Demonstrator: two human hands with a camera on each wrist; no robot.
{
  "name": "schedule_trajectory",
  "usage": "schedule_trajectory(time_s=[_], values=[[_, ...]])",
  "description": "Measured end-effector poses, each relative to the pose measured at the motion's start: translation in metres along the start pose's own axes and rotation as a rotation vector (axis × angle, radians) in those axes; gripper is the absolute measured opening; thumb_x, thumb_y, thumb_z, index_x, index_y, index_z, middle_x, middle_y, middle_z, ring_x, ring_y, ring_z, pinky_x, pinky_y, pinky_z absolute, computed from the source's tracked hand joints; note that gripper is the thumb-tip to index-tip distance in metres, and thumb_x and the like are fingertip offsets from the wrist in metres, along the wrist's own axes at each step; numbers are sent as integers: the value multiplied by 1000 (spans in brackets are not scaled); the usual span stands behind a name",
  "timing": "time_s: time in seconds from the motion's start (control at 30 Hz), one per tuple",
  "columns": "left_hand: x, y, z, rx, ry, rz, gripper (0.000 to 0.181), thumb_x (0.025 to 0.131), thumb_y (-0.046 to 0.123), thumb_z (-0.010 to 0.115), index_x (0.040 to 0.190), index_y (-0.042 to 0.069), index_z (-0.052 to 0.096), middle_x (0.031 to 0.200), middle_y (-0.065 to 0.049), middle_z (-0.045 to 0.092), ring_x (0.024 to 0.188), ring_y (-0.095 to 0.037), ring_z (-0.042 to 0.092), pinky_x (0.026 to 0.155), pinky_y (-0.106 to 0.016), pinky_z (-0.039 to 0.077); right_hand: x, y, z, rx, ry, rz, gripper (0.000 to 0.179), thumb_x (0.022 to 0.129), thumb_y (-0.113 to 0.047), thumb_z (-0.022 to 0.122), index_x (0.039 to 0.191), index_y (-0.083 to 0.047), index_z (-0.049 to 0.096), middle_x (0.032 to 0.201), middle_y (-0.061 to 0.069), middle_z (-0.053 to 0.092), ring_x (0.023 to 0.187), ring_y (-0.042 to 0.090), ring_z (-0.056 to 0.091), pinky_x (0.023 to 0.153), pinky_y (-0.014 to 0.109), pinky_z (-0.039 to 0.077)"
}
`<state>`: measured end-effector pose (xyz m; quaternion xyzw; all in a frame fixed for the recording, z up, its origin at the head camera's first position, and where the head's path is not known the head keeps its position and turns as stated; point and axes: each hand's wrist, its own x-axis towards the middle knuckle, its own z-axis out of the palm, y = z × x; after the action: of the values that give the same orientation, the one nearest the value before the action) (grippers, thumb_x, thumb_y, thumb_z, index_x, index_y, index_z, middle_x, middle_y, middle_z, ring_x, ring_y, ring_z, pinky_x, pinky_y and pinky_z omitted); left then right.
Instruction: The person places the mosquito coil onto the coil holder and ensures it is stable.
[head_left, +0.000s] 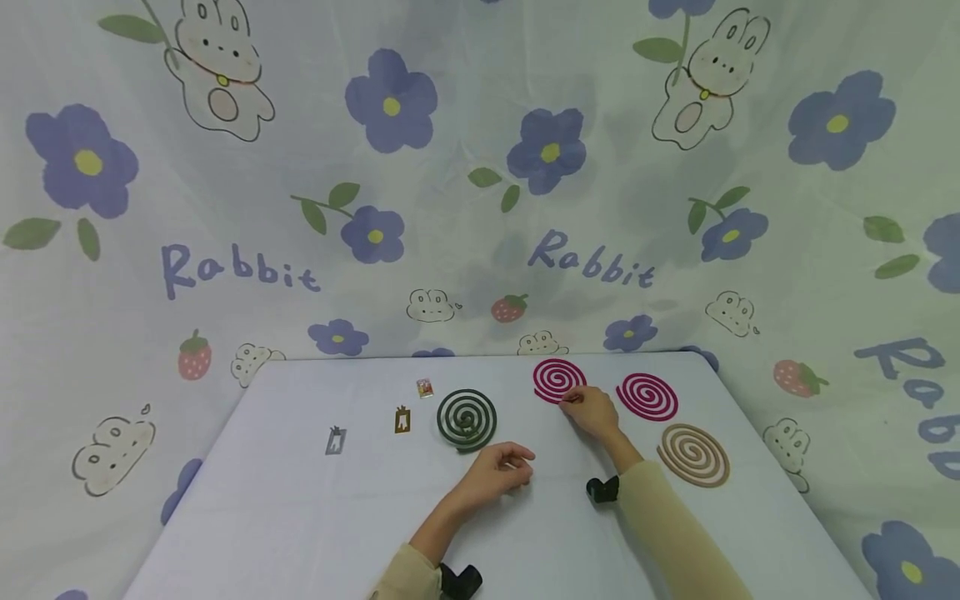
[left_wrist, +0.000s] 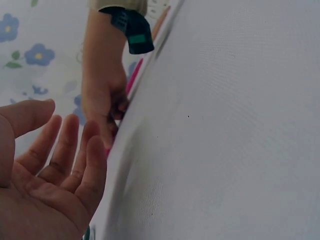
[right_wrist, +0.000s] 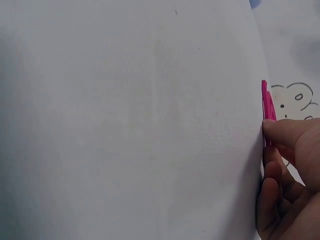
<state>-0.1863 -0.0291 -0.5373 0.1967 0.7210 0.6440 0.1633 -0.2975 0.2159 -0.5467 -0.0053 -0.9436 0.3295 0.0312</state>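
In the head view a pink mosquito coil (head_left: 555, 380) lies toward the back of the table. My right hand (head_left: 592, 412) pinches its near edge between thumb and fingers; the right wrist view shows the thumb (right_wrist: 282, 131) against the pink rim, with the other fingers curled below. My left hand (head_left: 497, 473) is held over the table, fingers loosely bent and nothing in them. A dark green coil (head_left: 467, 420) with a small piece at its centre lies just beyond the left hand. The left wrist view shows the left palm (left_wrist: 50, 200) turned up.
Right of the right hand lie a second pink coil (head_left: 647, 397) and a tan coil (head_left: 693, 455). To the left are a small colourful card (head_left: 425, 388), a gold metal stand (head_left: 402, 408) and a silver metal stand (head_left: 331, 452). A patterned cloth (head_left: 465, 167) hangs behind the white table.
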Motion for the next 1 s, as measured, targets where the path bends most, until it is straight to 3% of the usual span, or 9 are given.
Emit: schedule_trajectory(time_s=[0.33,0.6,1.0], values=[[11,-1,6,7,8,-17,25,93,10,65,114,-3,65,91,-6,66,81,-18,65,68,-33,55,-5,2,0,-6,-24,-18,15,84,-25,75,90,-12,73,77,-2,65,67,15,58,60,33,44],[17,-4,8,-35,13,-27,25,94,8,63,116,-5,63,95,-17,66,85,-28,67,70,-37,55,-15,-1,-2,-14,-53,-32,12,83,-25,77,86,-13,72,76,-3,63,67,15,55,61,32,44],[26,-6,8,-59,61,-80,27,94,9,64,116,-5,62,89,-5,64,87,-26,67,74,-37,55,-29,0,-3,17,-88,-71,10,81,-20,79,79,-15,71,70,-4,59,64,14,53,58,31,43]])
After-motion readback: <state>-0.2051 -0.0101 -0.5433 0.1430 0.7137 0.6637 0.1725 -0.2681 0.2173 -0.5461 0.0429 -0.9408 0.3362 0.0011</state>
